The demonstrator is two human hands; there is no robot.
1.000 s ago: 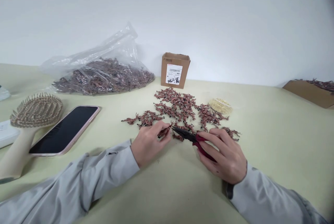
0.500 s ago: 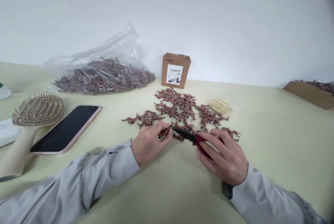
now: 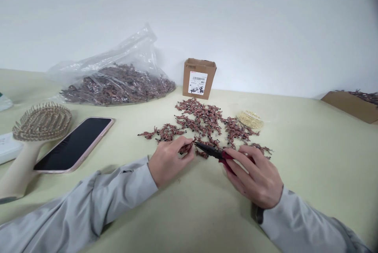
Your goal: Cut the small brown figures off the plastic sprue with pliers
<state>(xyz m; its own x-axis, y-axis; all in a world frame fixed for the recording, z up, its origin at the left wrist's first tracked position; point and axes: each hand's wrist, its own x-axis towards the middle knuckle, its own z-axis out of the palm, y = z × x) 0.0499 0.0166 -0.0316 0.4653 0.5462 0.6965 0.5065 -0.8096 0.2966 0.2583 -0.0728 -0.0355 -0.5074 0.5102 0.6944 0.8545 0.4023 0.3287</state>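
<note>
My left hand (image 3: 169, 159) rests on the pale green table (image 3: 310, 158) and pinches a small reddish-brown piece (image 3: 186, 148) between thumb and fingers. My right hand (image 3: 254, 175) grips red-handled pliers (image 3: 215, 153), whose dark jaws point left and meet that piece. Just beyond both hands lies a loose heap of several similar reddish-brown pieces (image 3: 206, 124). A little pile of small pale gold bits (image 3: 249, 119) sits at the heap's right.
A clear plastic bag of the same brown pieces (image 3: 115, 82) lies at the back left. A small labelled cardboard box (image 3: 198, 78) stands behind the heap. A phone (image 3: 73, 144) and a hairbrush (image 3: 32, 135) lie at left. Another cardboard box (image 3: 352, 105) is at far right.
Hardly anything has shifted; both hands stay in place, with the pliers' jaws still at the piece. The view has drifted slightly.
</note>
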